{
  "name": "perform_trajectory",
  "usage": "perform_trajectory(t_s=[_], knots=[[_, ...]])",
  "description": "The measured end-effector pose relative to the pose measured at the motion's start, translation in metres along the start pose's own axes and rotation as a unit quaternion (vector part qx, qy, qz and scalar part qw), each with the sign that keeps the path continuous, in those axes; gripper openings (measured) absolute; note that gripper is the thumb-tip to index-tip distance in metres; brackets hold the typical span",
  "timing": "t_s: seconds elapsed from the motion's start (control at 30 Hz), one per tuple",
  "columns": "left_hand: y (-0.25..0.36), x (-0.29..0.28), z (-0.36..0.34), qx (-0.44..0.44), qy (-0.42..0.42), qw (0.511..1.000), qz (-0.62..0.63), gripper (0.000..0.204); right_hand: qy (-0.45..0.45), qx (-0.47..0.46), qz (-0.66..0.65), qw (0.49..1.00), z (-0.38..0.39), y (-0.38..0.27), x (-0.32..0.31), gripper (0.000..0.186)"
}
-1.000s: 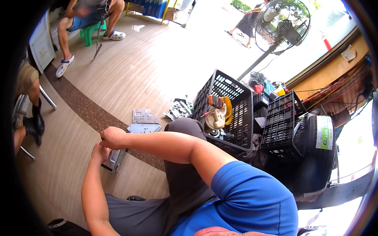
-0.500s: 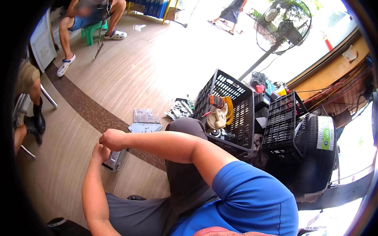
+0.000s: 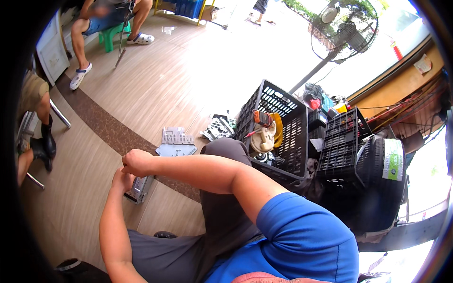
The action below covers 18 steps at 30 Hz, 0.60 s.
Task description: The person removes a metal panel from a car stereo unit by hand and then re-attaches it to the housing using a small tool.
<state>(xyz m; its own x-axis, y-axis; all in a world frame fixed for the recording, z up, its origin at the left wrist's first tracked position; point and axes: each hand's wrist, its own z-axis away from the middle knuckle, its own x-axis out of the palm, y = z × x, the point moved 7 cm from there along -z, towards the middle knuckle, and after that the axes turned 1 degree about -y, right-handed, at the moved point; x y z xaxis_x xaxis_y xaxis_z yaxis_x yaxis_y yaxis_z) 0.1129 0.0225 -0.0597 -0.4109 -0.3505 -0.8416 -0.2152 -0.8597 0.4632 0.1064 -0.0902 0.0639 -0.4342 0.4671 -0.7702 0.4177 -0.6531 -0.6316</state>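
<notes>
in the head view, a silver metal case (image 3: 140, 188) lies on the floor (image 3: 80, 188), partly hidden by the person's hands. the left hand (image 3: 123, 180) is at the case's left side; the right hand (image 3: 138, 162) is curled just beyond the case, near the left one. whether either grasps anything cannot be told. flat metal plates (image 3: 177, 150) lie beyond the case to its right, and a black crate (image 3: 298, 141) stands well to the case's right.
</notes>
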Motion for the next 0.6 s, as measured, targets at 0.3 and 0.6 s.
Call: perform_trajectory(t_s=[0.3, 0.6], knots=[[-0.009, 0.01, -0.008, 0.066, 0.033, 0.997, -0.033, 0.025, -0.005, -0.097, 0.007, 0.995, -0.001, -0.006, 0.005, 0.021], [0.011, 0.001, 0.004, -0.017, 0.001, 0.998, 0.06, 0.031, -0.004, 0.002, 0.001, 1.0, 0.006, 0.002, -0.001, 0.031]])
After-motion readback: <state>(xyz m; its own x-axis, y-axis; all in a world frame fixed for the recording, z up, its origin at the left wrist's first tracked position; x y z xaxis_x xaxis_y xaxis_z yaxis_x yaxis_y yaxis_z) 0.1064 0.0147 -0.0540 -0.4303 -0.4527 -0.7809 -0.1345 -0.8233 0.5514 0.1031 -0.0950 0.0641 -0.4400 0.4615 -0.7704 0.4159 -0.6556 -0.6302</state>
